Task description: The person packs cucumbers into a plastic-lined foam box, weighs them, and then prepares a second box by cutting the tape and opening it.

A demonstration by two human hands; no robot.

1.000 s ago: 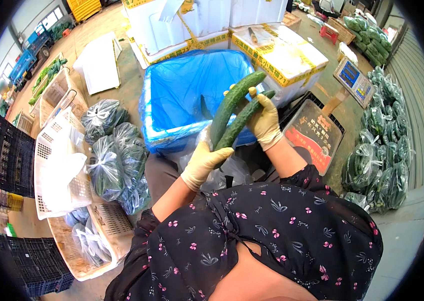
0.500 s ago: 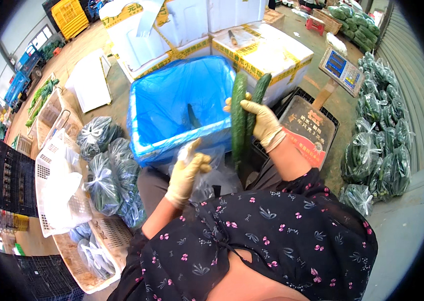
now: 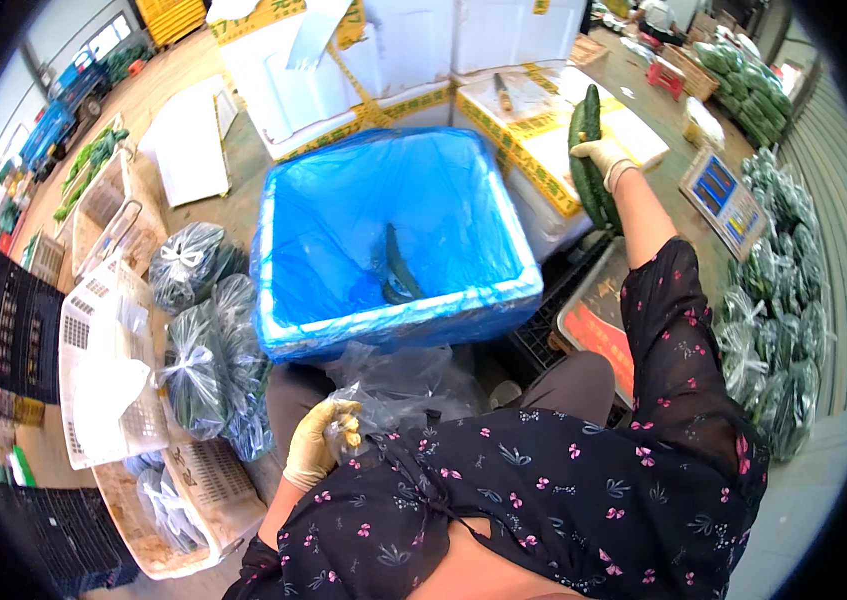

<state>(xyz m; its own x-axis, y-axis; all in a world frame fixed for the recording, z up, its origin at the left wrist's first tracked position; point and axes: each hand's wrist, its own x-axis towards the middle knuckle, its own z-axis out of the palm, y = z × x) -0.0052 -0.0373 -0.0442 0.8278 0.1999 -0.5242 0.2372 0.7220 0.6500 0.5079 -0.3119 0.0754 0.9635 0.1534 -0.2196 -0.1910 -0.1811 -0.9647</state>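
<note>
My right hand (image 3: 609, 163), in a pale glove, is stretched out to the far right. It is closed around dark green cucumbers (image 3: 591, 190), seemingly two, held upright beside a taped white foam box (image 3: 613, 110). Low in front of me, my gloved left hand (image 3: 319, 440) has its fingers curled on a clear plastic bag (image 3: 413, 385) that lies over my lap. Beyond the bag stands a foam box lined with blue plastic (image 3: 413, 318). On its bottom lie a few dark cucumbers (image 3: 398, 268).
A knife (image 3: 502, 92) lies on the taped box. To the right are a weighing scale (image 3: 723, 205) and rows of bagged cucumbers (image 3: 783, 330). On my left are tied bags of green produce (image 3: 198, 370) and white plastic crates (image 3: 93, 400).
My right hand has carried the cucumbers up and to the right, away from the lined box. My left hand has dropped toward my lap and now grips the plastic bag. The view has shifted slightly.
</note>
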